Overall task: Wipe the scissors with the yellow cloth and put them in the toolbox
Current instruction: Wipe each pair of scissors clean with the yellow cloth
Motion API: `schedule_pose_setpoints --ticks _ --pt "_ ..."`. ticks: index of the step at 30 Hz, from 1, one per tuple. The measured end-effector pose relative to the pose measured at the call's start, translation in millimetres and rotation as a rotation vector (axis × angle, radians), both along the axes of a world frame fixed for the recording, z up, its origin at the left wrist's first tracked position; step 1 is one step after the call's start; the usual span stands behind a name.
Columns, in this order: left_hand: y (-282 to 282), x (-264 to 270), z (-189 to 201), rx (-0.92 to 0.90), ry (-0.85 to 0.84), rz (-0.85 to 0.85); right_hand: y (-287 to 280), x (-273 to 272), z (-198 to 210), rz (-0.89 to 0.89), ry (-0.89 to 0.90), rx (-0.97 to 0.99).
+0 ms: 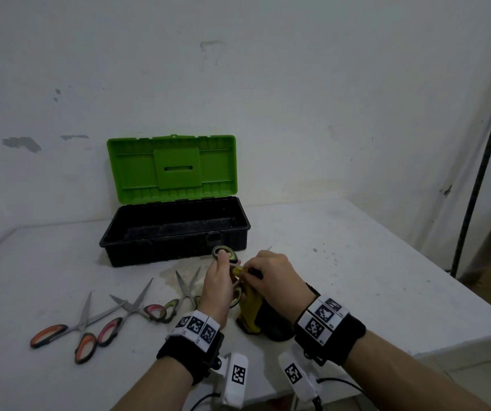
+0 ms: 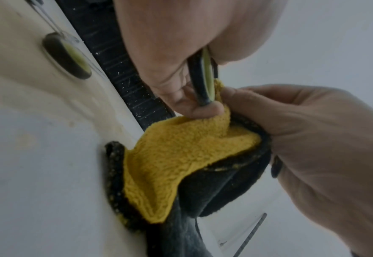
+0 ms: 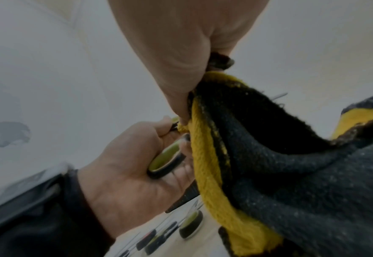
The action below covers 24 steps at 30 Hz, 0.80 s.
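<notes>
Yellow cloth (image 1: 250,307) pinched in my right hand (image 1: 277,280); left hand (image 1: 217,289) grips scissors (image 1: 223,253), blades hidden, may cut me.

Scissor blades (image 1: 269,248) mostly under cloth (image 1: 250,307)

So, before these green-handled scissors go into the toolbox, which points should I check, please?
1. Left hand grips the green-handled scissors: ok.
2. Right hand holds the yellow cloth against them: ok.
3. Blades fully wiped: cannot tell, they are hidden.
4. Toolbox lid open: ok.
5. Three other scissors lie left on the table, away from the toolbox: ok.
</notes>
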<state>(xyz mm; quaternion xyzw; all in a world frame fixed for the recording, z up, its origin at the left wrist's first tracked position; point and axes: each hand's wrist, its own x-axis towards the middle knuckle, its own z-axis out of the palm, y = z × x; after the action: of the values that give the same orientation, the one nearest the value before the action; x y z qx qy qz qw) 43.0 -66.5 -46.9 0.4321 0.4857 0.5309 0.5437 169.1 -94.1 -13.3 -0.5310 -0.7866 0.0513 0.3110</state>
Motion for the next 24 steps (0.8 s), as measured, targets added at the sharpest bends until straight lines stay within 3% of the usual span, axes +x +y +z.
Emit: schedule_pose_setpoints --ticks 6,13,17,24 --pt "1 -2 5 -0.008 -0.043 -0.032 -7 -5 -5 0.087 -0.016 0.057" --pt "4 -9 5 -0.032 -0.148 0.005 1 16 -1 -0.044 0.112 0.118" --pt "4 -3 3 -0.018 -0.122 -0.064 0 5 -7 0.016 0.064 0.068" --pt "2 -3 2 0.094 0.003 -0.170 8 16 -9 -0.116 0.106 0.052"
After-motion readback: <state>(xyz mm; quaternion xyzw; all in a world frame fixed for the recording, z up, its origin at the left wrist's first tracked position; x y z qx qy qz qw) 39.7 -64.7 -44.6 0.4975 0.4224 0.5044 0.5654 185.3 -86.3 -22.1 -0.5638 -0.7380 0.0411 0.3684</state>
